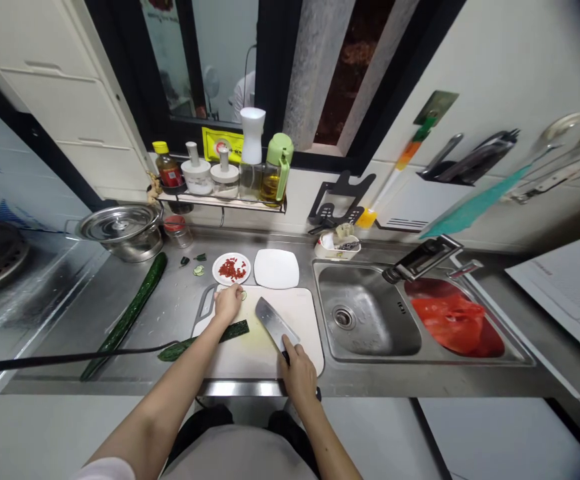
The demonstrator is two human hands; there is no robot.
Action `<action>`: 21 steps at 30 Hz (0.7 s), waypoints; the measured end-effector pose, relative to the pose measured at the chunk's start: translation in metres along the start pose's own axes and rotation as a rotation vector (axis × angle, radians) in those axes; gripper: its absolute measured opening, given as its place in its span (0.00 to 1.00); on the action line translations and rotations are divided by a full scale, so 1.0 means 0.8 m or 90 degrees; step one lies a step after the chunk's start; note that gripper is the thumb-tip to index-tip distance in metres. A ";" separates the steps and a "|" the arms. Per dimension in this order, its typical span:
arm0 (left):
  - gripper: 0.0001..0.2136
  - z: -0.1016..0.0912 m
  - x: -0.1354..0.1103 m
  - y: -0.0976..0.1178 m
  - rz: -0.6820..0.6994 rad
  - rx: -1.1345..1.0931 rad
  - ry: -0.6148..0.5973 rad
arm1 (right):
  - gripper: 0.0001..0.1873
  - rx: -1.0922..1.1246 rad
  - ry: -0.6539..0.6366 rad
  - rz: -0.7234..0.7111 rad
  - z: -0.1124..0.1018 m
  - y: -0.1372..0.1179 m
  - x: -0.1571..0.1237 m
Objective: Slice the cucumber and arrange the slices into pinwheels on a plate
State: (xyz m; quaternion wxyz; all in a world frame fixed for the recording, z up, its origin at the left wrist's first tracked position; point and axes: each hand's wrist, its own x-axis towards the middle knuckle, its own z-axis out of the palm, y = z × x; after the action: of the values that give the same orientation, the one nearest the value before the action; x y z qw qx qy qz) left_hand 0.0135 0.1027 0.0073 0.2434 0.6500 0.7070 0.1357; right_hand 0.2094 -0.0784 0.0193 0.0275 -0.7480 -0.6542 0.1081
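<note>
My right hand (300, 373) grips the dark handle of a broad kitchen knife (275, 320), its blade lying over the right half of the white cutting board (265, 363). At the board's upper left, my left hand (227, 303) is closed, with a small cucumber slice (243, 295) at its fingertips. A cut cucumber (237, 329) lies partly under my left forearm, one end on the board and the other past its left edge. Just behind the board stand a round plate of chopped red pieces (232, 269) and a bare white square plate (277, 269).
A long whole cucumber (130, 317) and a few cucumber scraps (199, 271) lie on the steel counter at left, near a lidded pot (125, 230). A sink (370, 313) with a red plastic bag (450, 320) is at right. Seasoning bottles fill a wall shelf (225, 200).
</note>
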 end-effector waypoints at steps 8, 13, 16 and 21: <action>0.11 0.007 0.008 -0.005 0.049 0.063 0.030 | 0.25 0.014 -0.010 0.002 0.004 0.003 -0.001; 0.10 0.010 0.008 -0.007 0.040 0.096 0.052 | 0.25 0.019 -0.010 0.008 0.002 0.003 -0.001; 0.11 0.010 0.008 -0.007 0.041 0.100 0.055 | 0.25 0.024 -0.011 0.007 0.001 0.002 0.000; 0.11 0.007 0.006 -0.007 0.039 0.064 0.068 | 0.24 0.042 -0.001 0.008 0.003 0.000 0.002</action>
State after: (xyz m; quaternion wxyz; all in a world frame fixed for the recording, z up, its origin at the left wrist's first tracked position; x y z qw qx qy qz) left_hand 0.0115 0.1063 -0.0009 0.1683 0.6748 0.7045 0.1418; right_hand 0.2093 -0.0774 0.0166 0.0507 -0.7508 -0.6456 0.1302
